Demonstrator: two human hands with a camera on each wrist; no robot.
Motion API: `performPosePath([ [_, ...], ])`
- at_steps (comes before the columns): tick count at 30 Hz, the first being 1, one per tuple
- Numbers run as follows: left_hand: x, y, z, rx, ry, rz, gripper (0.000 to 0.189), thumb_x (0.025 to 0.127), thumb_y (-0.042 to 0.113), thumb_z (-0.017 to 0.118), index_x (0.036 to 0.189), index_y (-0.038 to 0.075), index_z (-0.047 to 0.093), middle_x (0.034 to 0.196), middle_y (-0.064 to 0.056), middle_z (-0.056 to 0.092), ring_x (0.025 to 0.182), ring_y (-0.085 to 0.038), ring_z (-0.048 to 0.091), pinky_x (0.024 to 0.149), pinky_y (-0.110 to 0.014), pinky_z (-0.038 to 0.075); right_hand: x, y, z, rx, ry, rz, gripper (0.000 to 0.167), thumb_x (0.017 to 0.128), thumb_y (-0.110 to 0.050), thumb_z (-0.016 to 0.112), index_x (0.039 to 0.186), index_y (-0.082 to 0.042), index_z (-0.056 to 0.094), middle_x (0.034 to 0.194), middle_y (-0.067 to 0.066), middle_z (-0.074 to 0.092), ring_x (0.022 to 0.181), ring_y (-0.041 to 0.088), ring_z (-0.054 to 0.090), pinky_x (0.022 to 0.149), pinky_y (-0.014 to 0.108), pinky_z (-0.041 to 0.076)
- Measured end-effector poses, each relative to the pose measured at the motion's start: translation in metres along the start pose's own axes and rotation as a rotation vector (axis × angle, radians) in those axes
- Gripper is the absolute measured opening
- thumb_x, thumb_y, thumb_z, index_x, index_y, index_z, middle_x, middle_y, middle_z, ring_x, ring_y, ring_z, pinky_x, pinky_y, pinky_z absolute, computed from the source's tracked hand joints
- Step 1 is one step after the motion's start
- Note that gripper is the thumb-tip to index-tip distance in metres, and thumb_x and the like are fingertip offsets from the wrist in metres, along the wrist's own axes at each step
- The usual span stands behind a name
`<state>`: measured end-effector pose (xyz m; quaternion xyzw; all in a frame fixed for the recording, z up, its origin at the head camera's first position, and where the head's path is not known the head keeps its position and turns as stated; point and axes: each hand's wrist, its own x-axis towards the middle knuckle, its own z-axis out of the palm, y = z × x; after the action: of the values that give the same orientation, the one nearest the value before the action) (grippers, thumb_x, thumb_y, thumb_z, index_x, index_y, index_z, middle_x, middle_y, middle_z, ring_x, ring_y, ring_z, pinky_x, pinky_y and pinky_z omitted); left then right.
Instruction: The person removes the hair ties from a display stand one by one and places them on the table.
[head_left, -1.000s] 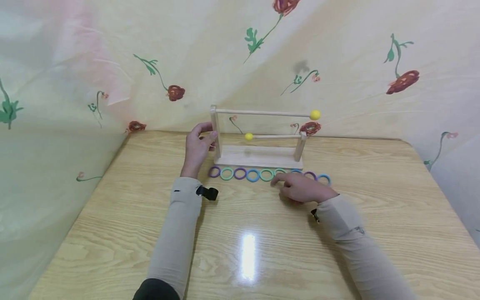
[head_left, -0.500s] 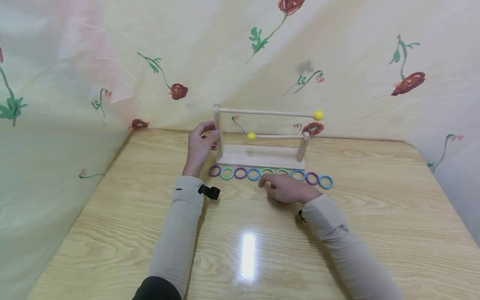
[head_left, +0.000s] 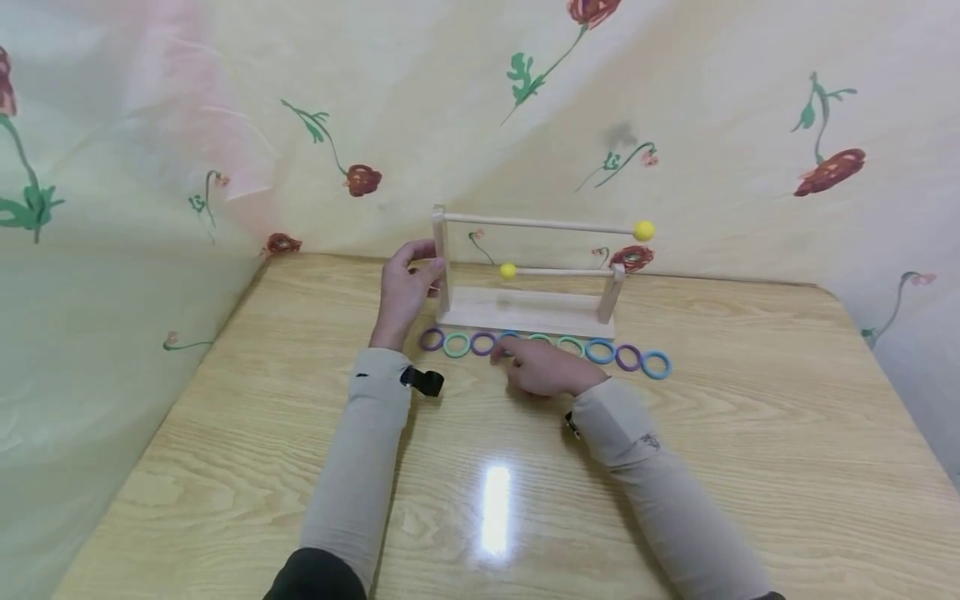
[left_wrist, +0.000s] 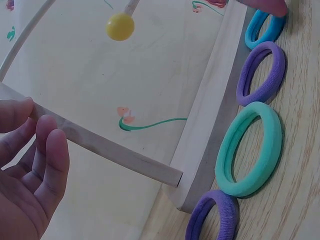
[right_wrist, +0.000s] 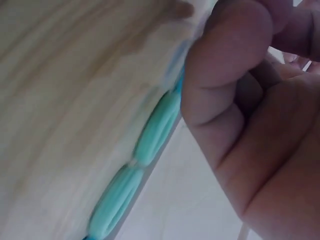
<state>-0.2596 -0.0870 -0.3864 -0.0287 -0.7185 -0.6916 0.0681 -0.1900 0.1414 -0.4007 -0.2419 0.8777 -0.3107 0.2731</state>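
A wooden stand [head_left: 525, 310] has two horizontal rods, each ending in a yellow ball. My left hand [head_left: 403, 292] pinches its left upright [left_wrist: 115, 146] between thumb and fingers. Along the stand's front edge lies a row of purple, green and blue hair ties, flat on the table. Over this row is my right hand [head_left: 546, 367], its index finger extended down at the blue hair tie [left_wrist: 273, 34] and the other fingers bent in, holding nothing. Left of that fingertip lie a purple hair tie [left_wrist: 274, 80], a green one [left_wrist: 265, 165] and another purple one.
The upper rod's ball [head_left: 643, 231] sticks out to the right, past the short right upright [head_left: 611, 296]. Behind the wood-grain table [head_left: 247, 467] hangs a flowered sheet [head_left: 465, 100]. A blue hair tie [head_left: 657, 377] ends the row at right.
My right hand has moved left along the row, from the green hair ties to the blue one. My left hand stays on the upright. The whole view has shifted slightly.
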Motion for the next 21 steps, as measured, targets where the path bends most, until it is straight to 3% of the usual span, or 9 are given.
performPosePath([
  [6, 0.000, 0.000, 0.000, -0.014, 0.002, 0.012, 0.030, 0.099, 0.007, 0.066, 0.127, 0.000, 0.064, 0.114, -0.011, 0.063, 0.071, -0.020, 0.061, 0.060, -0.027, 0.056, 0.017, -0.012, 0.002, -0.017, -0.030, 0.023, 0.044, 0.098, -0.001, 0.040, 0.141, -0.004, 0.049, 0.071, 0.005, 0.057, 0.043, 0.012, 0.045, 0.041, 0.024, 0.038],
  [8, 0.000, -0.001, 0.001, -0.019, 0.001, 0.010, 0.030, 0.098, 0.007, 0.066, 0.127, 0.000, 0.064, 0.114, -0.012, 0.063, 0.070, -0.019, 0.061, 0.059, -0.027, 0.056, 0.021, -0.011, 0.002, 0.004, -0.023, 0.025, 0.044, 0.099, -0.001, 0.039, 0.141, -0.003, 0.049, 0.085, 0.008, 0.063, 0.043, 0.012, 0.044, 0.042, 0.024, 0.039],
  [11, 0.001, -0.001, 0.001, -0.023, -0.002, 0.006, 0.029, 0.098, 0.007, 0.067, 0.127, 0.000, 0.065, 0.114, -0.011, 0.064, 0.071, -0.019, 0.061, 0.060, -0.027, 0.055, 0.024, -0.014, 0.000, 0.041, -0.021, 0.016, 0.043, 0.097, 0.001, 0.039, 0.138, -0.002, 0.050, 0.085, 0.015, 0.064, 0.043, 0.012, 0.044, 0.042, 0.024, 0.040],
  [13, 0.001, 0.000, 0.001, -0.024, -0.005, 0.004, 0.029, 0.098, 0.008, 0.067, 0.126, 0.000, 0.065, 0.114, -0.011, 0.064, 0.072, -0.020, 0.062, 0.060, -0.028, 0.056, 0.026, -0.018, 0.001, 0.044, -0.016, -0.012, 0.042, 0.095, 0.003, 0.040, 0.135, -0.001, 0.054, 0.101, 0.017, 0.064, 0.043, 0.012, 0.045, 0.042, 0.024, 0.040],
  [18, 0.003, -0.002, -0.001, -0.016, -0.005, 0.017, 0.029, 0.098, 0.010, 0.068, 0.126, 0.001, 0.065, 0.114, -0.010, 0.064, 0.071, -0.020, 0.062, 0.061, -0.029, 0.056, 0.037, -0.034, 0.007, -0.017, -0.048, -0.045, 0.042, 0.095, 0.002, 0.044, 0.133, -0.005, 0.059, 0.091, 0.009, 0.063, 0.041, 0.011, 0.045, 0.040, 0.023, 0.039],
  [21, 0.003, -0.003, -0.003, -0.016, -0.004, 0.021, 0.030, 0.098, 0.010, 0.068, 0.126, 0.000, 0.065, 0.113, -0.011, 0.063, 0.071, -0.018, 0.061, 0.059, -0.028, 0.056, 0.043, -0.043, 0.010, -0.033, -0.083, -0.009, 0.041, 0.098, -0.002, 0.044, 0.137, -0.007, 0.057, 0.063, 0.008, 0.058, 0.040, 0.012, 0.043, 0.040, 0.024, 0.037],
])
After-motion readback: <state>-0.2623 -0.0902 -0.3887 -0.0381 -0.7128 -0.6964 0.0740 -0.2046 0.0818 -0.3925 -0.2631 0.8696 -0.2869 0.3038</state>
